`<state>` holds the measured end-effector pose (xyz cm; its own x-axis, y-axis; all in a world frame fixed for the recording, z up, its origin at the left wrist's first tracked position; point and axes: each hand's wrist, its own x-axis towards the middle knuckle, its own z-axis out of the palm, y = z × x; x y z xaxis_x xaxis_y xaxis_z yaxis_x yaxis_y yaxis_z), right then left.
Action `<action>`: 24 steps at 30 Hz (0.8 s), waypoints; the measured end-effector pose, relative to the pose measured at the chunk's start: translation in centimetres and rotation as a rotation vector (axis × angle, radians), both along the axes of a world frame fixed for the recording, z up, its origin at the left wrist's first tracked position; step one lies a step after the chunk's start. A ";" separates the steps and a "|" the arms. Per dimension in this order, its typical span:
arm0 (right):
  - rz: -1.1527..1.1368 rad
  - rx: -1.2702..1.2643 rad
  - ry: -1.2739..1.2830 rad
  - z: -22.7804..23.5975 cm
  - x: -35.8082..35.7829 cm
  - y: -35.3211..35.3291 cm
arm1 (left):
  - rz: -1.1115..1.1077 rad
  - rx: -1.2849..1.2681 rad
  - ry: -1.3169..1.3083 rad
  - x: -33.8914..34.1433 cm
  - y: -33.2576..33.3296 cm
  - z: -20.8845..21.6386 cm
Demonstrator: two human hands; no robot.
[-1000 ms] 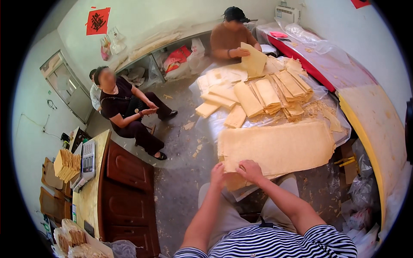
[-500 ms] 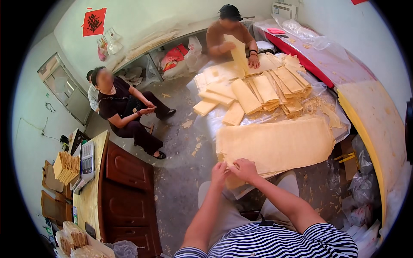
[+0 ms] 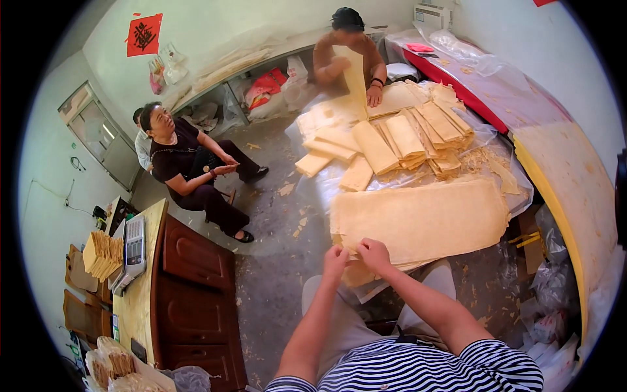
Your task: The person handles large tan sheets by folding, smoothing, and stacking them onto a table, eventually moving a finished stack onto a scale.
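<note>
In front of me a stack of wide, thin, pale-yellow sheets (image 3: 418,219), which look like dried tofu skin, lies at the near edge of the table. My left hand (image 3: 336,261) is closed at the near left corner of the stack, fingers pinched on a sheet's edge. Close beside it, almost touching, my right hand (image 3: 373,255) pinches the same edge. The exact piece between the fingertips is partly hidden. Beyond the stack lie several folded bundles (image 3: 375,146) of the same sheets, with loose broken scraps (image 3: 482,162) to their right.
Across the table a person (image 3: 349,55) holds up a folded sheet. Another person (image 3: 189,157) sits at left, with someone partly hidden behind. A wooden cabinet (image 3: 196,255) with a scale (image 3: 134,248) stands at left. A yellow-edged surface (image 3: 555,183) runs along the right; plastic bags (image 3: 552,287) lie below.
My hands stay at the corner, with the right fingers shifted slightly and more tightly curled. The person across the table has raised the folded sheet more upright. The view has shifted slightly.
</note>
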<state>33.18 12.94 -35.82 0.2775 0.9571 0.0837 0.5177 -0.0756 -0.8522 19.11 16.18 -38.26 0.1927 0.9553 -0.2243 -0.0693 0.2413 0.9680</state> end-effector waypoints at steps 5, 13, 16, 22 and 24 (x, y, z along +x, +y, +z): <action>-0.100 -0.046 0.345 -4.2 1.4 2.0 | -0.025 0.124 0.389 -1.3 0.7 -0.9; -0.076 -0.008 0.299 -3.4 1.2 1.2 | 0.062 1.226 0.958 2.4 -2.8 5.3; -0.074 0.095 0.252 -1.0 1.1 1.4 | -0.228 0.925 1.053 2.1 -2.4 1.8; -0.338 0.070 0.588 -6.2 5.7 3.5 | -0.271 0.949 1.114 3.2 -2.8 1.6; -0.303 0.067 0.569 -6.4 5.0 3.4 | -0.277 0.963 1.133 3.4 -1.7 1.2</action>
<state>38.21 16.31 -42.22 0.5533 0.8270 -0.0993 -0.0523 -0.0844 -0.9951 22.54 14.44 -37.05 0.5456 0.7830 0.2986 0.7392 -0.6176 0.2688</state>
